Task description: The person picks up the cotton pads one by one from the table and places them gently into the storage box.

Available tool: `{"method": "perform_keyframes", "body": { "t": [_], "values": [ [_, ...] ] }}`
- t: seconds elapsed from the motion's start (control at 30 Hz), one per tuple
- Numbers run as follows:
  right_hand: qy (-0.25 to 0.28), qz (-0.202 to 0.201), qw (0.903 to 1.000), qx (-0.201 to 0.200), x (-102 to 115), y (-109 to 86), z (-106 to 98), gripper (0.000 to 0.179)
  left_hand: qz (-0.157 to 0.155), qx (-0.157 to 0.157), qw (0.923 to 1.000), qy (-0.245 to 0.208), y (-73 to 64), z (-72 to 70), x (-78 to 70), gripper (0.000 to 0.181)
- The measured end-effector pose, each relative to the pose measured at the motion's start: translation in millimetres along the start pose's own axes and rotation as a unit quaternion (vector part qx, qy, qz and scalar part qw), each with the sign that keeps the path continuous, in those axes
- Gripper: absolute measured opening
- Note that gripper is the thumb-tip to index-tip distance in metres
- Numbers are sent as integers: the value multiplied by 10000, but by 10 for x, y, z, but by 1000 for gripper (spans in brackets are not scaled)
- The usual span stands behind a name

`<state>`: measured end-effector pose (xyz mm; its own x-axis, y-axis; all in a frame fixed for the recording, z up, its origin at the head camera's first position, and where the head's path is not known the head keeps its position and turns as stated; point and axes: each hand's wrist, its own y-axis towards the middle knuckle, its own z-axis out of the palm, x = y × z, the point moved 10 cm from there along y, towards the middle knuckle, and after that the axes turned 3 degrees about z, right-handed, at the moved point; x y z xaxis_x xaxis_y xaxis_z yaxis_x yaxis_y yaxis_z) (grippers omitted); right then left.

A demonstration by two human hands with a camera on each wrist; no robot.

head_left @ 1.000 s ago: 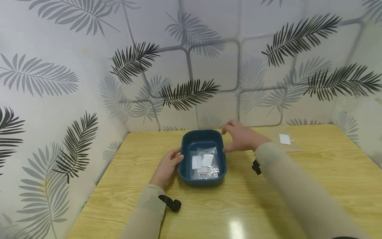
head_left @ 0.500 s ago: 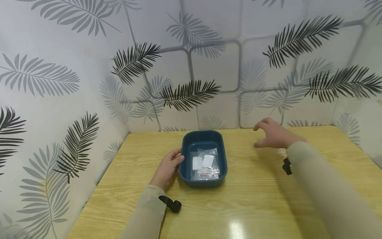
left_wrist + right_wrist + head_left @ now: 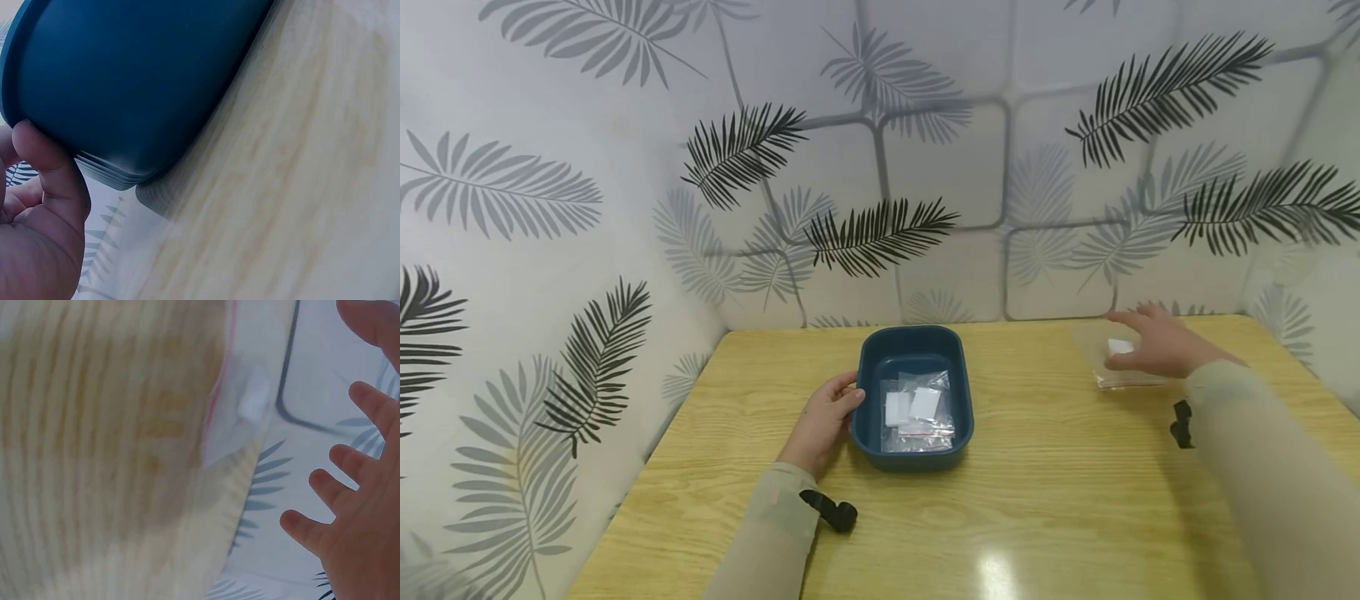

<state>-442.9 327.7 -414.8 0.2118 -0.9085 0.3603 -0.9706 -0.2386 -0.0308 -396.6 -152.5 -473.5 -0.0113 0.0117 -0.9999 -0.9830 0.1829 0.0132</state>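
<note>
A dark blue plastic bin [image 3: 912,461] stands on the wooden table, with clear zip bags [image 3: 919,417] holding white pieces lying inside it. My left hand [image 3: 822,421] holds the bin's left side, thumb at the rim; the left wrist view shows the thumb [image 3: 47,150] against the bin's wall [image 3: 125,75]. At the back right, my right hand [image 3: 1161,342] hovers with fingers spread over another clear zip bag [image 3: 1099,367] with a white piece in it. That bag [image 3: 240,419] shows its red seal line in the right wrist view, apart from the fingers.
The wooden table [image 3: 1037,500] reaches back to a wall [image 3: 940,275] with a leaf pattern. Another patterned wall [image 3: 550,317] runs along the left side. A black strap with a small device [image 3: 835,510] sits on the left wrist.
My right hand has moved right, away from the bin and over to the zip bag at the back right. The left hand and the bin have stayed in place.
</note>
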Motion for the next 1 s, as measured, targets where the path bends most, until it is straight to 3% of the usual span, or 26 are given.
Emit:
{"method": "perform_keyframes", "body": {
  "t": [0.13, 0.3, 0.67, 1.0],
  "values": [
    [-146, 167, 9997, 134, -195, -8, 80, 101, 25, 57, 10000, 17, -4, 8, -12, 44],
    [-297, 265, 9990, 218, -327, -7, 149, 95, 59, 63, 10000, -20, 1, 2, -27, 44],
    [-422, 513, 9972, 343, -473, -27, 216, 85, 39, 45, 10000, 40, 1, -1, -33, 44],
    [-583, 676, 9951, 419, -588, 70, 351, 93, 11, 53, 10000, 40, -13, -16, -27, 45]
  ]
}}
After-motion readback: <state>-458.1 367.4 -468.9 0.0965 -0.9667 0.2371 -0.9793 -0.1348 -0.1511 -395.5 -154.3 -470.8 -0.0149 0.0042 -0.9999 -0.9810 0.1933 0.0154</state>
